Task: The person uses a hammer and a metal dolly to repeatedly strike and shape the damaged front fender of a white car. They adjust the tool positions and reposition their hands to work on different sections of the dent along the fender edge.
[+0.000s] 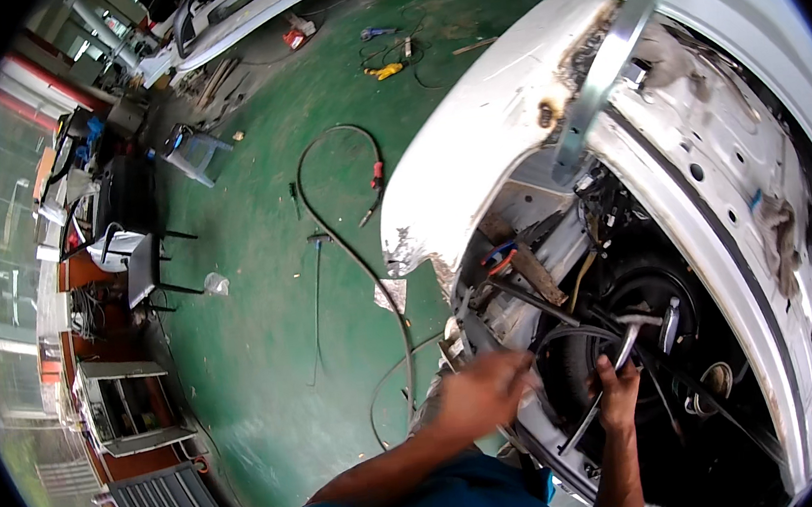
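Observation:
My right hand (617, 392) is closed round the metal shaft of a hammer-like tool (635, 326) with a crosswise head, held over the open trunk cavity of a white car (482, 127). My left hand (488, 388), smeared by motion, is near the cavity’s left edge; I cannot make out whether it holds anything. Beside the tool are another shiny metal piece (671, 323), dark cables and a black tyre (577, 374). Above my hands lie a pry bar (535, 299), a rusty block (535, 272) and a small red-and-blue tool (498, 260).
A raised panel on a strut (605, 74) stands at upper right. On the green floor (268, 357) lie a looped hose (355, 259), a thin rod (318, 312) and a yellow power tool (385, 71). A stool (193, 152), chair (145, 266) and grey cabinet (130, 406) line the left.

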Motion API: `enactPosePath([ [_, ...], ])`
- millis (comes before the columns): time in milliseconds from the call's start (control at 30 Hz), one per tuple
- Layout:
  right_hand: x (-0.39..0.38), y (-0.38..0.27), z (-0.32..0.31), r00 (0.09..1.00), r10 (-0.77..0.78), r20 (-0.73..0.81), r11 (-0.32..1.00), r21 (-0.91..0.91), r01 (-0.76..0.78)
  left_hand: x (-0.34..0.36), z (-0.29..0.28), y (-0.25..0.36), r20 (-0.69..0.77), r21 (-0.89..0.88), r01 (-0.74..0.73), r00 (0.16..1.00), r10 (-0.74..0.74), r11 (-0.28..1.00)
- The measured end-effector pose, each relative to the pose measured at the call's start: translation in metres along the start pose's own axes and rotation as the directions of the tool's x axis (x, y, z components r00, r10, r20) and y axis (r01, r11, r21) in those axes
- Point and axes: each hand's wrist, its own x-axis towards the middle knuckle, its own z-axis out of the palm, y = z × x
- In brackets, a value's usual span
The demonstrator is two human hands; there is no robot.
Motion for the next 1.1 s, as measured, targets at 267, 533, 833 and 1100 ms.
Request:
enactPosePath([
  [267, 0.086, -0.05, 0.082, 0.942, 0.04, 0.332, 0.992, -0.122, 0.001, 0.059, -0.119, -0.053, -0.449, -0.265, 0.127, 0.861, -0.239, 0.956],
  [533, 0.12, -0.08, 0.12, 0.898, 0.067, 0.435, 0.97, -0.238, 0.043, 0.075, -0.111, -0.077, -0.403, -0.528, 0.095, 0.847, -0.347, 0.844],
  [833, 0.173, -0.128, 0.163, 0.555, 0.178, 0.812, 0.833, -0.425, 0.355, 0.075, -0.115, -0.071, -0.401, -0.451, 0.21, 0.821, -0.407, 0.868],
  [1100, 0.194, -0.119, 0.178, 0.326, 0.021, 0.945, 0.755, -0.228, 0.615, 0.078, -0.115, -0.068, -0.41, -0.391, 0.261, 0.809, -0.421, 0.883],
])
